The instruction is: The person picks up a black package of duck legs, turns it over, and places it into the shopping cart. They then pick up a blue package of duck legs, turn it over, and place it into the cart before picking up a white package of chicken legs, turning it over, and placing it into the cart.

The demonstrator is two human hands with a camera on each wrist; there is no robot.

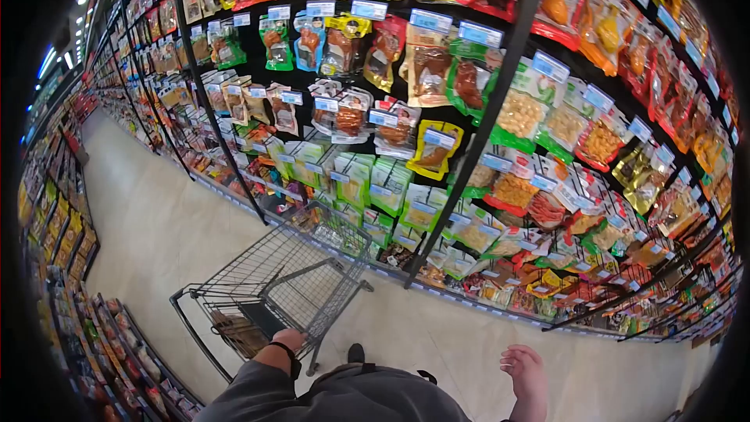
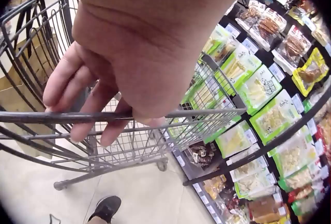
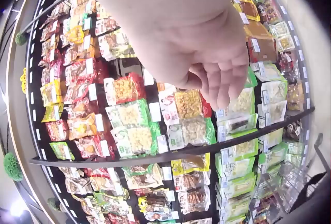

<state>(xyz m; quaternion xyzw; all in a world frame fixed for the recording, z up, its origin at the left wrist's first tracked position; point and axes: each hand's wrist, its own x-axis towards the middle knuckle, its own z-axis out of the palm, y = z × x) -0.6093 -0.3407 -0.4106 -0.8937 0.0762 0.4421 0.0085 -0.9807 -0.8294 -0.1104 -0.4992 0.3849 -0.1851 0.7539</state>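
Note:
My left hand (image 1: 287,341) holds the side rail of a grey wire shopping cart (image 1: 312,291). In the left wrist view, the fingers of that left hand (image 2: 119,74) hook over the dark rail (image 2: 67,117), their tips showing below it. A brown bag or carton (image 1: 238,332) sits at the handle end of the cart. My right hand (image 1: 523,369) hangs free at my right side, fingers loosely bent around nothing. Seen from the right wrist, the right hand (image 3: 207,58) overlaps hanging food packs (image 3: 189,105) on the rack beyond it.
A tall rack of packaged meats and snacks (image 1: 344,45) with blue price tags runs along the aisle ahead. Black uprights (image 1: 476,129) divide it. Low shelves (image 1: 117,352) of goods line the left side. Pale floor (image 1: 141,187) stretches away at left. My shoe (image 1: 356,352) stands near the cart.

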